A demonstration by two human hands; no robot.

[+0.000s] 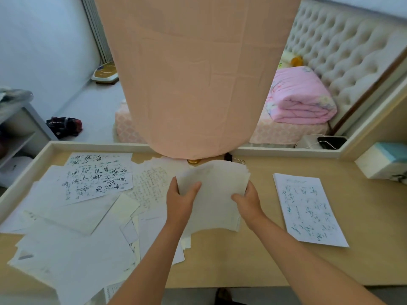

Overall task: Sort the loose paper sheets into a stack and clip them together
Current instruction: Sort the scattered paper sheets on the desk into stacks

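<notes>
Behind the stack [213, 194], a lampshade [193, 73] partly hides the bed [286, 130].

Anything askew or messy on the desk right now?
Yes. The loose sheets on the desk's left lie crisscrossed, some overhanging the near edge. The bundle held by the left hand and right hand is fanned, edges uneven. The stack at right is tidy.

home bedroom, bed [286, 130] w/ tufted headboard [343, 47], pink quilt [301, 100]

White sheets [74, 245] bear black and teal handwriting, the lampshade [193, 73] is peach, the desk [253, 260] pale wood.
</notes>
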